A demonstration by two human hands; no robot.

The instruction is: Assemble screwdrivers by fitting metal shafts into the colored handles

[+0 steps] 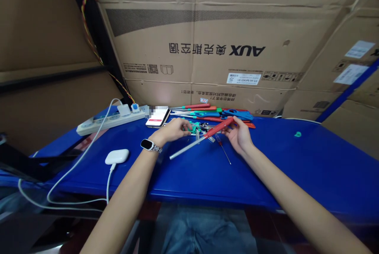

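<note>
My right hand [239,135] grips the red handle of a long-necked lighter [217,127], fingers closed at its rear end. Its bare metal tube [186,149] slants down to the left above the blue table. My left hand [177,128], wearing a watch, reaches into a small heap of green plastic parts [195,129]. Its fingertips are pinched at the green parts; which piece is between them is partly hidden. Small clear parts [197,137] lie beside the heap. A screwdriver [224,150] lies below the red handle, its shaft pointing toward me.
Behind my hands lie several long-necked lighters [195,107] with red, green and blue handles. At left are a phone [156,116], a white power strip [114,120], a white case [117,156] and cables. A green piece [297,134] lies at right. Cardboard [207,29] walls the back.
</note>
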